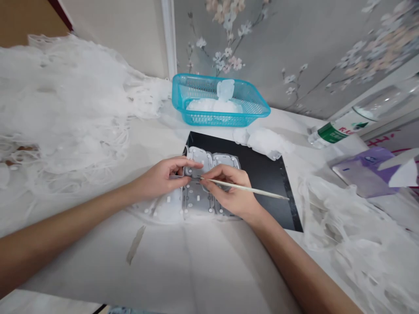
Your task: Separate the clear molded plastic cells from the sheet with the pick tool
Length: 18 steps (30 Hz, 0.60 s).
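Observation:
A thin translucent sheet with rounded die-cut shapes and small holes lies partly on a black mat and partly on the white table. My left hand closes on the sheet's left part, with the index finger stretched over it and the thumb below. In my right hand is a slim pale stick, pinched near its left end. That end points down at the sheet beside my left fingertips; the tapered other end sticks out to the right over the mat. My right hand covers part of the sheet.
Behind the mat stands a blue plastic basket holding translucent pieces. More pieces lie at the mat's back edge. White scrap is heaped at left and right. A bottle and a purple tissue pack are at right.

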Tool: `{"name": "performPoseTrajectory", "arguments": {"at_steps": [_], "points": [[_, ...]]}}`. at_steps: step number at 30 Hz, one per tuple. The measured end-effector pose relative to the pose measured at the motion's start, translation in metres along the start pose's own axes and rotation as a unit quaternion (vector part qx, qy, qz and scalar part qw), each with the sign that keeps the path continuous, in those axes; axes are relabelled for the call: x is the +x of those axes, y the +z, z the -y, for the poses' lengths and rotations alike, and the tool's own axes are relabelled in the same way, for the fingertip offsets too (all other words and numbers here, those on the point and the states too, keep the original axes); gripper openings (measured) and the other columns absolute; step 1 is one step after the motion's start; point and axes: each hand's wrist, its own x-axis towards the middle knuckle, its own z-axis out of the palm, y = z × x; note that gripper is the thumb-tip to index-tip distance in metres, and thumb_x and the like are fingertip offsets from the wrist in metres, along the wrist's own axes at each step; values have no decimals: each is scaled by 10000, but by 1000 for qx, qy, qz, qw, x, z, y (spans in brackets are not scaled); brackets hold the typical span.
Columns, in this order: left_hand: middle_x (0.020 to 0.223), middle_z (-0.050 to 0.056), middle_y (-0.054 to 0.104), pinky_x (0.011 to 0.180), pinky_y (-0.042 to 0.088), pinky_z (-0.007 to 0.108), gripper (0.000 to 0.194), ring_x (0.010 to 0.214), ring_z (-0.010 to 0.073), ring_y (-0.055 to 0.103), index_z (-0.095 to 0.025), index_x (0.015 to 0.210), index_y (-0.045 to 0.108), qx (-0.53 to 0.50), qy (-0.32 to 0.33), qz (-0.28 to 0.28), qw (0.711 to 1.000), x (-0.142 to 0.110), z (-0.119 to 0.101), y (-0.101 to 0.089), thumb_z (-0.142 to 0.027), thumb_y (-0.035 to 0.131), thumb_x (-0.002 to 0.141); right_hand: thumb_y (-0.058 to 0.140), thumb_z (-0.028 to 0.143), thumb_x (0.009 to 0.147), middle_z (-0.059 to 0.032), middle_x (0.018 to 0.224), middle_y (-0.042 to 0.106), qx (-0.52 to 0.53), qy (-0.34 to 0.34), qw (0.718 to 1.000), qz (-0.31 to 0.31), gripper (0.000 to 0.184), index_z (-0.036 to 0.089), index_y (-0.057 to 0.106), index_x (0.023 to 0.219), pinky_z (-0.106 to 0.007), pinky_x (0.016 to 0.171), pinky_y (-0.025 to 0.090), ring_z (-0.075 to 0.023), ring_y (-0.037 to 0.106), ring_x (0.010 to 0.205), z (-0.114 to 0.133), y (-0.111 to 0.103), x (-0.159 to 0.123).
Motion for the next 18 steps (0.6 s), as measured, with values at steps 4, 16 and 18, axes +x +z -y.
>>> {"name": "performPoseTrajectory", "arguments": {"at_steps": [4,16,18], "points": [[1042,86,628,654,474,251,390,785,144,590,-148,1146,596,2,-6,-1,1000,0,0,0,-241,589,768,617,184,746,-23,710,658,-16,-4,1000,2,17,183,602,742,-237,591,508,-136,629,635,-1,0,0],[892,38,584,544,420,197,356,643,91,527,-175,1157,592,33,30,5,999,-3,0,-2,-197,554,804,529,147,813,-17,824,658,-120,-88,988,32,86,211,586,807,-227,689,484,-128,619,758,-1,0,-2],[892,42,575,554,425,202,349,663,100,535,-173,1154,595,38,36,12,999,-4,-1,-2,-204,545,810,502,154,834,-25,828,650,-143,-102,983,50,98,214,576,811,-235,694,476,-135,616,774,-3,1,-2]]}}
